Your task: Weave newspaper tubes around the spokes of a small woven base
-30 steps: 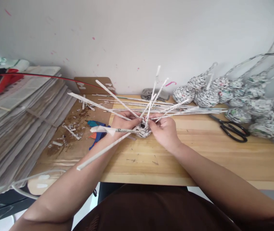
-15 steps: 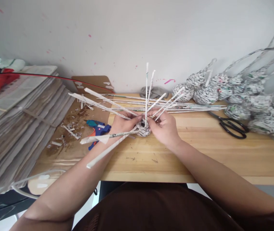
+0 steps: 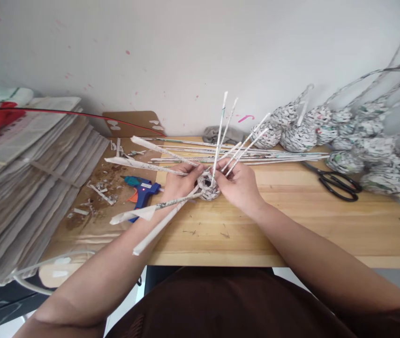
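Note:
Between my hands is a small round woven piece of rolled newspaper [image 3: 209, 192], with a dark opening in its top. Several long paper tubes [image 3: 171, 165] fan out from it to the left, upward and to the right. My left hand [image 3: 183, 179] is closed on its left rim, thumb on top. On the right side my right hand [image 3: 237, 182] pinches the rim and the tubes there, its fingertips partly hidden behind them. Behind the hands a row of loose paper tubes [image 3: 284, 156] lies across the wooden table [image 3: 221, 244].
To the left are a blue glue gun [image 3: 145, 188], paper scraps [image 3: 103, 193] on cardboard, and a tall stack of newspapers [image 3: 45, 173]. Black scissors [image 3: 338, 184] lie to the right. Several finished-looking woven paper balls [image 3: 300, 136] crowd the back right, near the wall. A grey cloth [image 3: 222, 134] rests behind the tubes.
The woven piece has turned slightly, its upright tubes now leaning more to the right. My left thumb has drawn back a little, so more of the opening shows.

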`<action>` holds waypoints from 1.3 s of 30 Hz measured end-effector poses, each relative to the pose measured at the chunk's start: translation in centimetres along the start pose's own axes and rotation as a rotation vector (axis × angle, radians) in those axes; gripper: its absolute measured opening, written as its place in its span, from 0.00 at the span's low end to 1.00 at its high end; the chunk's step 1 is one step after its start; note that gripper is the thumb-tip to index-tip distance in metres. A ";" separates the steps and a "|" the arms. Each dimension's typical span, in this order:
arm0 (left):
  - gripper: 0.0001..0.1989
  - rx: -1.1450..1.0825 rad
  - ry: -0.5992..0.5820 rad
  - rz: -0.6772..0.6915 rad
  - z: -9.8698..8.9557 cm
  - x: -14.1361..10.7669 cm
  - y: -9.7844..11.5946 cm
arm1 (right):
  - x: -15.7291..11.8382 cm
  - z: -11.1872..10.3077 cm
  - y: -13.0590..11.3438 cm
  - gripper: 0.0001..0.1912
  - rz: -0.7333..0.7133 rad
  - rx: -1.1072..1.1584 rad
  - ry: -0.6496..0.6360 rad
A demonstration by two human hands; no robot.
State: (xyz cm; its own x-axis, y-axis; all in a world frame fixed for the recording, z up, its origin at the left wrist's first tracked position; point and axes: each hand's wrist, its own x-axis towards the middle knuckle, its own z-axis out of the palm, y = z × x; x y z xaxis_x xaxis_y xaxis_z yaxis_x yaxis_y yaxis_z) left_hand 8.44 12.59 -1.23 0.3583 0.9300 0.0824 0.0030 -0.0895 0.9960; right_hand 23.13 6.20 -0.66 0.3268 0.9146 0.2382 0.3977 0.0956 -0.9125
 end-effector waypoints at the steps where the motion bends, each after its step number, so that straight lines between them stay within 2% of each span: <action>1: 0.16 0.009 0.001 -0.005 0.0 -0.1 0.1 | 0.0 0.0 -0.1 0.06 0.006 0.004 -0.004; 5: 0.16 0.125 -0.031 -0.002 -0.3 -0.2 0.6 | 0.0 -0.2 -0.3 0.07 0.020 0.028 -0.024; 8: 0.16 0.124 -0.070 -0.018 -0.5 -0.3 0.8 | 0.0 -0.2 -0.4 0.09 0.018 0.005 -0.024; 16: 0.12 0.131 0.023 0.002 0.1 -0.4 0.6 | 0.5 0.1 0.6 0.11 0.068 0.106 0.060; 20: 0.11 0.155 0.054 0.048 0.2 -0.4 0.3 | 0.6 0.0 0.5 0.10 0.082 0.160 0.041; 23: 0.09 0.177 0.033 0.088 0.1 -0.3 0.5 | 0.5 -0.1 0.2 0.10 0.034 0.177 0.021; 29: 0.09 0.180 0.010 0.036 0.1 -0.3 1.2 | 0.4 -0.1 0.3 0.09 0.056 0.205 0.014; 33: 0.12 0.160 -0.012 0.049 0.1 -0.3 0.9 | 0.5 0.1 0.4 0.09 0.126 0.213 0.048; 39: 0.15 0.125 -0.031 0.046 0.0 -0.4 0.9 | 0.8 0.3 0.1 0.11 0.285 0.416 0.047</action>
State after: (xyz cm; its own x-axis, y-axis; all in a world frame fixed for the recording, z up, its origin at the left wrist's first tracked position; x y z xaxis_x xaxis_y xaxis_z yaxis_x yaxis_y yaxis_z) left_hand 8.34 12.15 -0.37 0.3893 0.9126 0.1246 0.1016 -0.1770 0.9790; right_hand 23.17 7.09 -0.64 0.4146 0.9094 -0.0335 -0.0854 0.0023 -0.9963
